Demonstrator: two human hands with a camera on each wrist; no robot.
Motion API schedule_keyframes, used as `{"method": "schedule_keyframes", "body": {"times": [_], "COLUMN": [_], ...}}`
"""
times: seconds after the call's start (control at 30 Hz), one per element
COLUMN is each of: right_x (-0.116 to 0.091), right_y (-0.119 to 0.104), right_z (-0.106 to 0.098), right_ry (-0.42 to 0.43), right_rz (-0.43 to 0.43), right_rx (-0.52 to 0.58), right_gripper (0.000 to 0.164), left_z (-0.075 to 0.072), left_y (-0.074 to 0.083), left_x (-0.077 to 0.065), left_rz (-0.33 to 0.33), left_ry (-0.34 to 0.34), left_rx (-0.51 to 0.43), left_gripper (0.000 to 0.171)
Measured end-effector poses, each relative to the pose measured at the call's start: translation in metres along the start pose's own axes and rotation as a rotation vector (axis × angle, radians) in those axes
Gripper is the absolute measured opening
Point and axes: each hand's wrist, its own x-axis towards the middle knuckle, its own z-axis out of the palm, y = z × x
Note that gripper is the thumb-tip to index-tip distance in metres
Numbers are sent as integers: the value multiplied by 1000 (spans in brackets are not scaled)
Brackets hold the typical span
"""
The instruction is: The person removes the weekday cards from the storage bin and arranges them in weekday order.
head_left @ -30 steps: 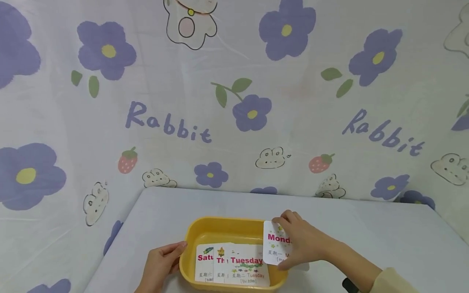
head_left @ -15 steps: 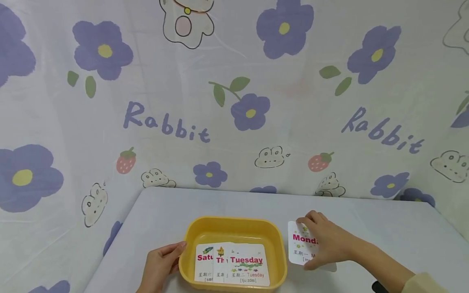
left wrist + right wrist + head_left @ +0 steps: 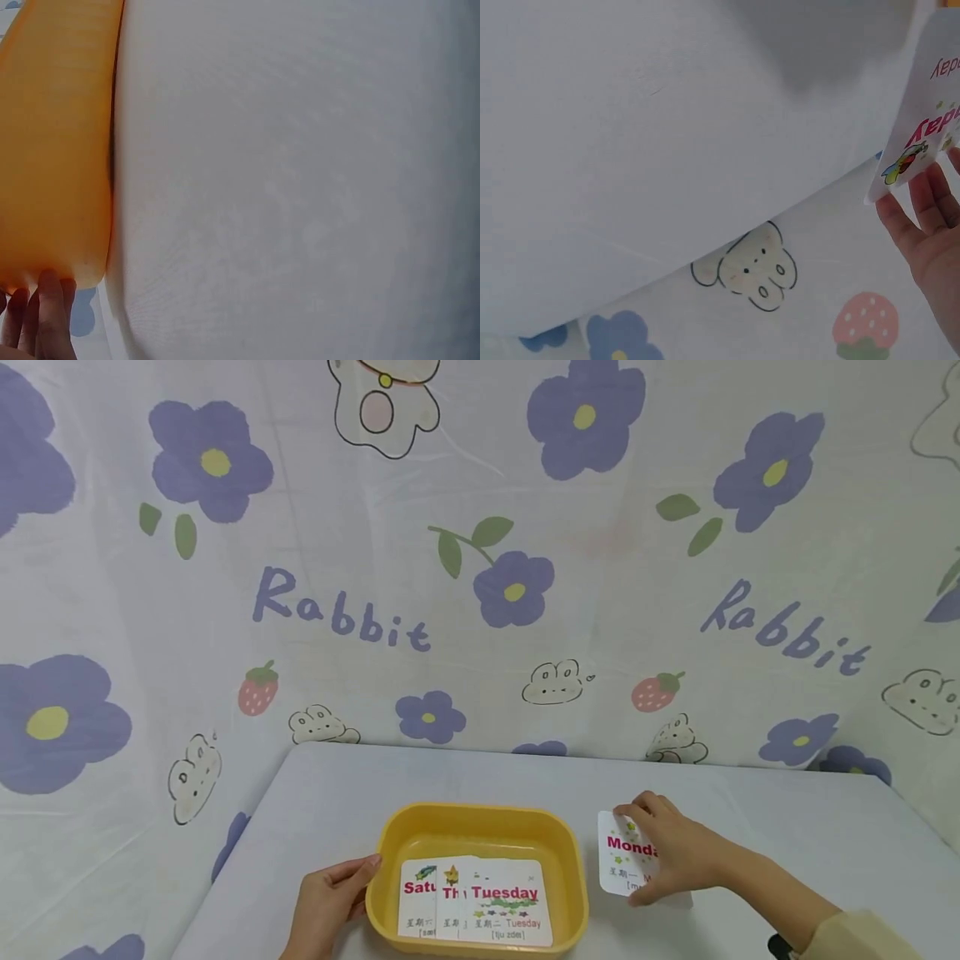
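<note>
A yellow plastic basin (image 3: 480, 814) stands on the table in the head view, its side wall (image 3: 56, 150) filling the left of the left wrist view. My left hand (image 3: 330, 902) holds the basin at its left end, thumb at the rim and fingers against the outer wall. Inside lie overlapping weekday cards: a Saturday card (image 3: 417, 906), a Thursday card (image 3: 450, 910) and a Tuesday card (image 3: 510, 902) on top. Right of the basin, my right hand (image 3: 678, 847) grips a Monday card (image 3: 618, 860) by its edges, apart from the basin. The hand covers the card's right part.
The white table (image 3: 795, 835) stretches out to the right of the card and behind the basin. Behind its far edge hangs a cloth backdrop (image 3: 480, 685) with flowers, rabbits and strawberries. Something small and black (image 3: 780, 947) shows at the right wrist.
My right hand has carried the Monday card rightward from over the basin's right rim to beside the basin. The left hand and the cards in the basin have stayed put.
</note>
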Motion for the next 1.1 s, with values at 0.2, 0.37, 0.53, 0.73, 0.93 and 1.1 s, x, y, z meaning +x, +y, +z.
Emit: {"method": "schedule_keyframes", "body": {"times": [0.2, 0.37, 0.53, 0.73, 0.93, 1.1], "right_x": [20, 37, 53, 68, 76, 83], "right_y": [11, 17, 19, 20, 20, 20], "right_z": [6, 8, 13, 18, 23, 27], "right_ry": [-60, -83, -112, -142, -167, -185], "right_rz": [28, 33, 59, 129, 165, 185], "right_rx": [61, 73, 64, 61, 35, 12], "right_gripper": [94, 94, 93, 92, 94, 93], "left_z": [-1, -2, -4, -4, -3, -5], "left_y": [-2, -2, -2, -2, -3, -4], "left_x": [1, 1, 1, 2, 2, 3], "left_rz": [8, 4, -5, -7, 2, 12], "left_ry": [-11, -17, -20, -18, -22, -21], "left_rx": [-6, -9, -8, -2, -6, -1], "left_gripper": [61, 63, 64, 63, 59, 59]}}
